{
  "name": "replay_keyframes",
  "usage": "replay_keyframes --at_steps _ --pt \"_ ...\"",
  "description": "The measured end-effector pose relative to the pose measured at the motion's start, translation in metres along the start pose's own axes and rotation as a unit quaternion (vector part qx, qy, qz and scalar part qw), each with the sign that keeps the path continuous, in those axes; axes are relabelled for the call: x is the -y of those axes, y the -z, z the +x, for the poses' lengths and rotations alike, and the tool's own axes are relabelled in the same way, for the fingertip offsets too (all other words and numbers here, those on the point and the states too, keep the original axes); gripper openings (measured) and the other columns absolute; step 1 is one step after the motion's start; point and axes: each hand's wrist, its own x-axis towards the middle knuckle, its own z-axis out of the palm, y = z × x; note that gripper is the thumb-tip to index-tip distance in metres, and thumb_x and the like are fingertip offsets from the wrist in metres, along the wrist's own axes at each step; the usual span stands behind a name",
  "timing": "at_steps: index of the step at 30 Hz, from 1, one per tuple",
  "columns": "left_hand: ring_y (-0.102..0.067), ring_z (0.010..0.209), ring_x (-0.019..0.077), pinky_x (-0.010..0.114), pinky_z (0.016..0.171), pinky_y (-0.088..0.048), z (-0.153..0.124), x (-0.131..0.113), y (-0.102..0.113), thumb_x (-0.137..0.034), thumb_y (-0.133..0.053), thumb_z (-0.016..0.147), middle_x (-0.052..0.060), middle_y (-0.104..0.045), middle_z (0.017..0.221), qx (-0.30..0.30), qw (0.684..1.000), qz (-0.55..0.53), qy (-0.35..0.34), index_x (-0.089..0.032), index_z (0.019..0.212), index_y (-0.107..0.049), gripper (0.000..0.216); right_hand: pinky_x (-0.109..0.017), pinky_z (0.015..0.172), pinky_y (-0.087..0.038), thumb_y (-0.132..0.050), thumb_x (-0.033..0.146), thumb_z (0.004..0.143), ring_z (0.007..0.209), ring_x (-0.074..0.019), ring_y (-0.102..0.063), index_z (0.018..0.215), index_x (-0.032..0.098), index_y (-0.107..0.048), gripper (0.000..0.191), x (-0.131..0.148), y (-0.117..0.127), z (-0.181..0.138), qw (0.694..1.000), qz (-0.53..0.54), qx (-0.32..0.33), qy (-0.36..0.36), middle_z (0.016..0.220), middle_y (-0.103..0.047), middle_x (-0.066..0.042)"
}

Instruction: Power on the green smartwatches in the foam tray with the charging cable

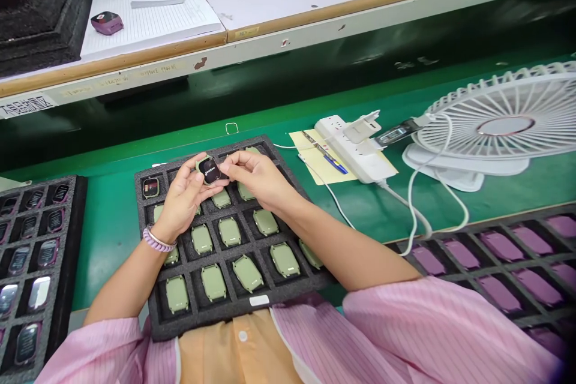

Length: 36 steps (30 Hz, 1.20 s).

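Head view: left hand [182, 201] and right hand [258, 177] grip one watch [209, 170] over foam tray [155, 319] holding green watches [229, 231].

The left hand [182, 198], wearing a purple coiled wristband [157, 240], is cradling a small olive-green smartwatch body [209, 170] with its dark screen up. The right hand [256, 179] is pinching what seems to be its right edge. Both are hovering over a black foam grid tray [153, 318] on the green bench mat [112, 222], where matching olive-green watch bodies [229, 231] are lying face down in separate compartments. A white desk fan [508, 126] is sitting well apart to the right.
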Motion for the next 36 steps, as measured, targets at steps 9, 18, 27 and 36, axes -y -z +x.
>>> replay_keyframes --at_steps 9,18,27,36 --pt "-0.065 0.104 -0.0038 0.009 0.103 -0.061 -0.0011 0.001 0.0 -0.087 -0.061 0.074 0.011 -0.05 0.14 0.003 1.0 0.029 0.008 -0.021 0.17 -0.003 0.13 -0.004 0.07 -0.04 -0.072 0.095 0.05 0.077 0.0087 -0.049 0.104 -0.002 -0.052 0.113 0.0069 -0.0057 0.0012 0.998 0.04 0.004 -0.052 0.108 -0.061 -0.01" --pt "-0.065 0.106 -0.0051 0.006 0.102 -0.06 -0.0016 0.0005 0.0001 -0.086 -0.06 0.075 0.013 -0.045 0.145 0.012 0.999 0.031 0.007 -0.022 0.169 -0.002 0.128 -0.004 0.07 -0.041 -0.069 0.097 0.054 0.078 0.0086 -0.048 0.108 -0.002 -0.055 0.114 0.0016 -0.005 0.0024 0.999 0.026 0.014 -0.037 0.108 -0.061 -0.011" --pt "-0.065 0.11 -0.0035 0.01 0.106 -0.061 -0.0018 0.001 0.0011 -0.086 -0.058 0.077 0.013 -0.041 0.15 0.023 0.999 0.035 0.009 -0.022 0.17 -0.001 0.126 -0.005 0.069 -0.043 -0.07 0.097 0.051 0.075 0.0083 -0.049 0.109 -0.001 -0.057 0.115 0.0 -0.0048 0.0032 0.998 0.028 0.011 -0.047 0.107 -0.062 -0.01" --pt "-0.063 0.101 -0.0093 0.008 0.103 -0.062 -0.0016 -0.0008 -0.0042 -0.087 -0.06 0.074 0.013 -0.038 0.152 -0.005 0.998 0.063 0.0 -0.021 0.168 -0.008 0.127 -0.007 0.068 -0.042 -0.06 0.106 0.051 0.073 0.0058 -0.05 0.101 -0.001 -0.056 0.118 0.0022 -0.0085 0.0015 0.999 -0.037 -0.032 -0.013 0.097 -0.061 -0.009"
